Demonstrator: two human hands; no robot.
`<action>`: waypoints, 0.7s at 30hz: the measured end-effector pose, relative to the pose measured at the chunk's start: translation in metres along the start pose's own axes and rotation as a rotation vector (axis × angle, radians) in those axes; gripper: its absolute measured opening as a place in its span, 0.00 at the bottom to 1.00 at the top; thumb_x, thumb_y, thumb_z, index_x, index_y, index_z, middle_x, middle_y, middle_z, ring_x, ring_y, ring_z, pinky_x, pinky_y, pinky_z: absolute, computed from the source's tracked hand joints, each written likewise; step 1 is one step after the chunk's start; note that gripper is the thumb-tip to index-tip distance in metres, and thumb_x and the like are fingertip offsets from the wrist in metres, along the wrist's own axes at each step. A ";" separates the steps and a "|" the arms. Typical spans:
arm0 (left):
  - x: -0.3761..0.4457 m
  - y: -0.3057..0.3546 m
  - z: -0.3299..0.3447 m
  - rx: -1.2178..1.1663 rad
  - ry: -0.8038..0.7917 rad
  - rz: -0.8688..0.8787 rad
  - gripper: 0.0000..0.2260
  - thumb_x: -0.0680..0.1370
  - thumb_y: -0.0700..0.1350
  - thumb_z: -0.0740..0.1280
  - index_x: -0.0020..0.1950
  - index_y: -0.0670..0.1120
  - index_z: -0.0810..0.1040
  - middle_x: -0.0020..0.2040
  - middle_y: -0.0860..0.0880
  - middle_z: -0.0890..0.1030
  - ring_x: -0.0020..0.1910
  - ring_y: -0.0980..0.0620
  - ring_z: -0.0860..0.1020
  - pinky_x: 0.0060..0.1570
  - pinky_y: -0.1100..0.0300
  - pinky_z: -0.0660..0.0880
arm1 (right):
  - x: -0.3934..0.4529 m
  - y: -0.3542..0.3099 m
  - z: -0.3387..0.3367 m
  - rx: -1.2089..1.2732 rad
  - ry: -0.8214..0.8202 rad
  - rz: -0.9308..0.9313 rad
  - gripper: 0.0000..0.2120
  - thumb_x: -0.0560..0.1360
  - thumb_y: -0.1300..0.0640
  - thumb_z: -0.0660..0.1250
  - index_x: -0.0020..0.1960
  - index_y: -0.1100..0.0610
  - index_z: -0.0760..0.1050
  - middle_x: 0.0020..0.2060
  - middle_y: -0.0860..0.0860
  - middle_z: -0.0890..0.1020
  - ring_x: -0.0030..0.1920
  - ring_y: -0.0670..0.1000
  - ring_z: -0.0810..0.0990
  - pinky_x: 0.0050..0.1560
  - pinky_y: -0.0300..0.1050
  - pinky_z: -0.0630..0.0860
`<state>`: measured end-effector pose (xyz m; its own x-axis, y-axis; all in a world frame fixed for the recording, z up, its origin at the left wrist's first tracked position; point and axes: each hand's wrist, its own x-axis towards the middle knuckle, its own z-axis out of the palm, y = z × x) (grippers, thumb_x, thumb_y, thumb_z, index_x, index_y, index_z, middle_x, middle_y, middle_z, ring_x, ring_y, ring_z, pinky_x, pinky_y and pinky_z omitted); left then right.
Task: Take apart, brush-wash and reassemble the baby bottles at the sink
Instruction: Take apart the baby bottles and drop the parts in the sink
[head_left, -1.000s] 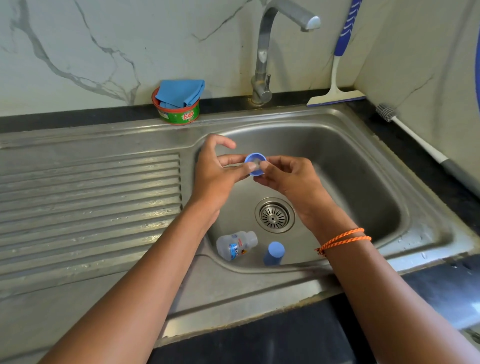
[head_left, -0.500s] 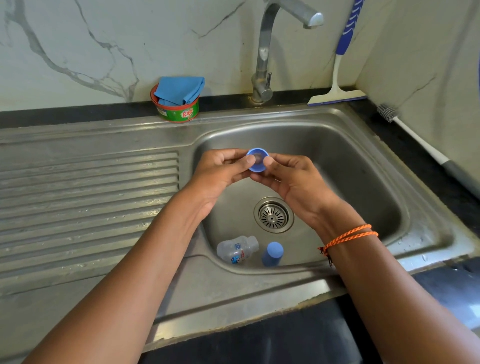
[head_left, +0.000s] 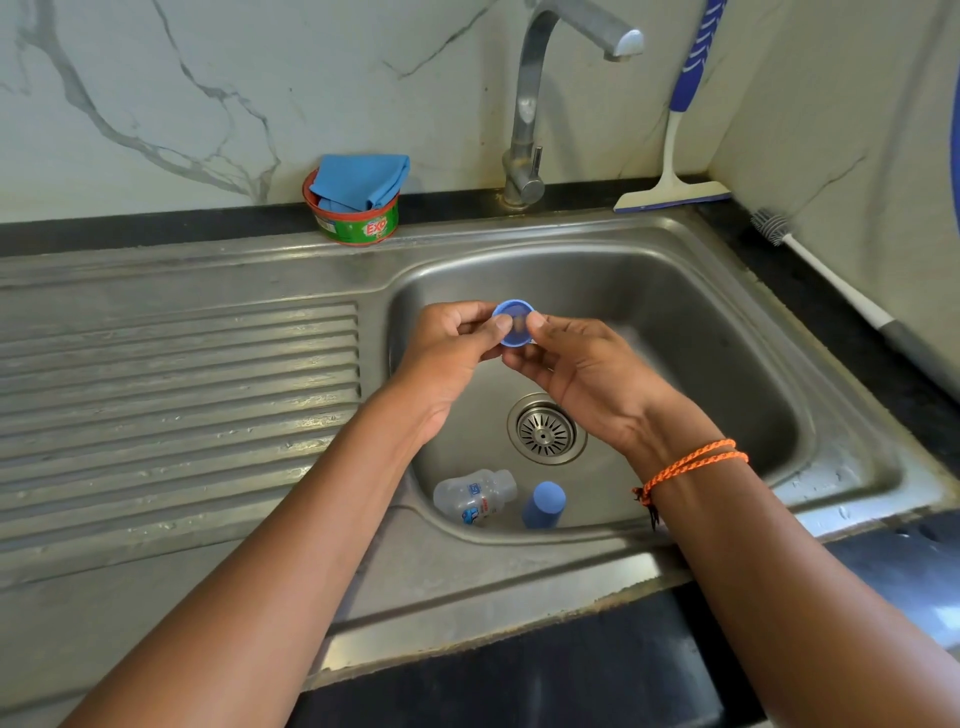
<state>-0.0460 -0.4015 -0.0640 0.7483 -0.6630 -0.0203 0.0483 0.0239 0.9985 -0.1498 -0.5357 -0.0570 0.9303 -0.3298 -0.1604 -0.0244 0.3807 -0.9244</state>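
Note:
Over the steel sink basin (head_left: 727, 332), my left hand (head_left: 447, 358) and my right hand (head_left: 587, 374) both pinch a small blue bottle collar ring (head_left: 513, 323), thumbs pressed on its near face. A clear nipple seems to sit inside the ring, though blur hides detail. On the basin floor near the front lies a clear baby bottle body (head_left: 475, 496) on its side. Beside it stands a blue cap (head_left: 544, 505).
A tap (head_left: 524, 104) arches over the basin behind my hands. A green soap tub with a blue cloth (head_left: 356, 200) sits on the back ledge. A blue-handled squeegee (head_left: 675, 150) leans on the wall and a bottle brush (head_left: 831, 280) lies on the right counter. The ribbed drainboard (head_left: 176, 405) lies left.
My left fingers have curled in from spread and both hands now pinch the blue ring closer together. The bottle body and cap in the basin have not moved.

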 end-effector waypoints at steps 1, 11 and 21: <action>0.000 0.000 0.000 -0.004 -0.006 -0.010 0.09 0.83 0.38 0.67 0.60 0.40 0.84 0.52 0.43 0.88 0.53 0.50 0.85 0.60 0.57 0.80 | 0.000 0.000 0.000 0.012 -0.006 0.010 0.19 0.86 0.61 0.63 0.69 0.75 0.74 0.69 0.73 0.76 0.63 0.61 0.78 0.65 0.47 0.80; -0.002 0.000 0.004 -0.059 -0.036 0.021 0.12 0.84 0.41 0.67 0.66 0.46 0.83 0.53 0.46 0.86 0.50 0.53 0.79 0.51 0.60 0.75 | -0.002 -0.008 0.001 0.257 0.032 0.154 0.11 0.81 0.62 0.69 0.60 0.68 0.81 0.54 0.60 0.86 0.56 0.55 0.85 0.64 0.45 0.82; -0.004 0.005 -0.001 0.299 0.268 0.246 0.10 0.78 0.38 0.75 0.58 0.48 0.87 0.51 0.50 0.87 0.39 0.52 0.86 0.39 0.58 0.84 | -0.005 -0.013 -0.005 0.154 0.040 0.093 0.17 0.82 0.63 0.69 0.68 0.72 0.77 0.63 0.62 0.84 0.66 0.59 0.83 0.69 0.49 0.79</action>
<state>-0.0483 -0.3977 -0.0588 0.8603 -0.4468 0.2457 -0.3149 -0.0866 0.9452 -0.1559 -0.5430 -0.0462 0.9113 -0.3200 -0.2590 -0.0503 0.5379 -0.8415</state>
